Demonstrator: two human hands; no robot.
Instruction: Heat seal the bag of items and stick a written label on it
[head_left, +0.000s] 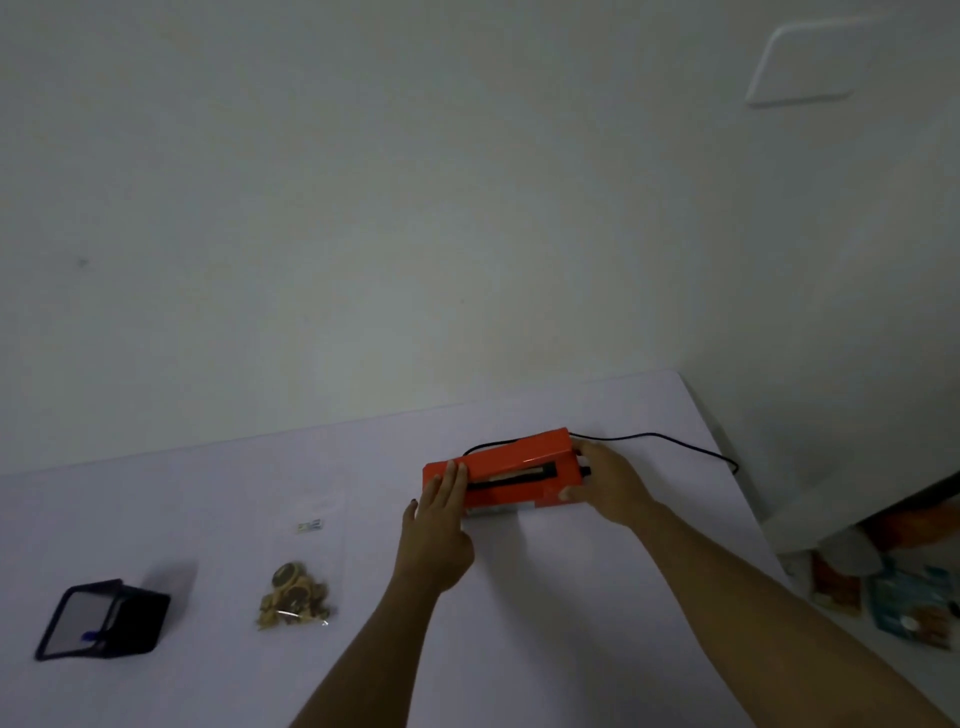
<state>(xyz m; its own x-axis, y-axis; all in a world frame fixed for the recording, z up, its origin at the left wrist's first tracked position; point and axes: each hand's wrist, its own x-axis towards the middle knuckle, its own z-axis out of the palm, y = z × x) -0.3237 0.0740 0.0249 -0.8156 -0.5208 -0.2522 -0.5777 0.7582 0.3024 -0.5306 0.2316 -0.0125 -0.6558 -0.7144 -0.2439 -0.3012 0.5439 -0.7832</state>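
Head view: a white desk (519, 623) runs up to a pale wall, with its far right corner in sight. Near that corner, a little in from the far edge, lies an orange sealer (501, 473), long side roughly along the far edge, a black bar running along its top face. A black cord (670, 441) leaves the sealer's right end and trails over the desk towards the right edge, where it drops out of sight.

The left hand (439, 525) lies at the sealer's left end with straight fingers laid flat on the orange top, thumb out to the side; it grips nothing. The right hand (605, 480) is at the right end, fingers curled round that end of the sealer and the thumb against its near side, so it holds the sealer there. Both forearms reach in from the near edge.

The bag (304, 582) lies flat on the desk well left of the sealer, about midway between far and near edge. It is clear plastic, with brown items (293, 597) heaped at its near end and a small printed tag (310, 526) at its far end. No hand touches it.

Further left, near the left edge, stands a dark box (104, 621), open side facing the camera, with a blue pen (92, 635) tip showing at its lower rim.

Beyond the right edge, lower down, lie some coloured packets (898, 603), too blurred to read.
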